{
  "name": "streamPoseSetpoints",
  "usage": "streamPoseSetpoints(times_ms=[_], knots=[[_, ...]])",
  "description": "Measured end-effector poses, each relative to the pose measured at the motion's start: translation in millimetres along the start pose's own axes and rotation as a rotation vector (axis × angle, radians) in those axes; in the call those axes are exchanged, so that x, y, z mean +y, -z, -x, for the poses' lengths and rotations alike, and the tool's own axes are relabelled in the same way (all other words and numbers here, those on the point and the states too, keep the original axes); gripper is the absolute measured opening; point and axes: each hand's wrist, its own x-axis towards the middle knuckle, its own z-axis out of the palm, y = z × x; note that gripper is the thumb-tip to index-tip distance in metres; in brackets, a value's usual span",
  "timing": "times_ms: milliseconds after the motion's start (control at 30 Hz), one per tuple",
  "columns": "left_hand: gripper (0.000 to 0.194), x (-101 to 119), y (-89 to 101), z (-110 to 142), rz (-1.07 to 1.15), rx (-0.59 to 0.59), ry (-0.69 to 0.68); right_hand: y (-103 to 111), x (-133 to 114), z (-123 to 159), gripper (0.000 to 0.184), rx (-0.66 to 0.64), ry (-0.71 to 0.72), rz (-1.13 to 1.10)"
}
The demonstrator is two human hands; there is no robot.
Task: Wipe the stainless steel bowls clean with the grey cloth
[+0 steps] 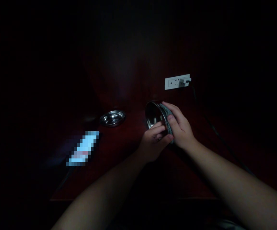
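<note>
A shiny metal bowl point(153, 112) is tilted on its side above the dark red table, its opening turned to the left. My left hand point(154, 140) grips the bowl's near rim, with fingers inside and the thumb outside. Against the bowl's outer right side, my right hand point(180, 126) presses a grey-green cloth point(166, 110), its fingers closed round it. Part of the cloth is hidden under the right hand. To the left, a second metal bowl point(113, 118), shallow and upright, rests on the table.
A lit phone-like screen point(83, 148), pixelated, lies left on the table point(126, 150). A white wall socket point(177, 81) with a plug stands behind, its dark cable point(215, 129) running down to the right. The table's front edge shows below; the surroundings are very dark.
</note>
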Motion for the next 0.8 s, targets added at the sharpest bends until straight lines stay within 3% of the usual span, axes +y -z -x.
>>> streamPoseSetpoints(times_ms=[800], knots=[[0.026, -5.2, 0.8, -0.8, 0.076, -0.015, 0.065, -0.6, 0.7, -0.2, 0.039, -0.007, -0.022, -0.015]])
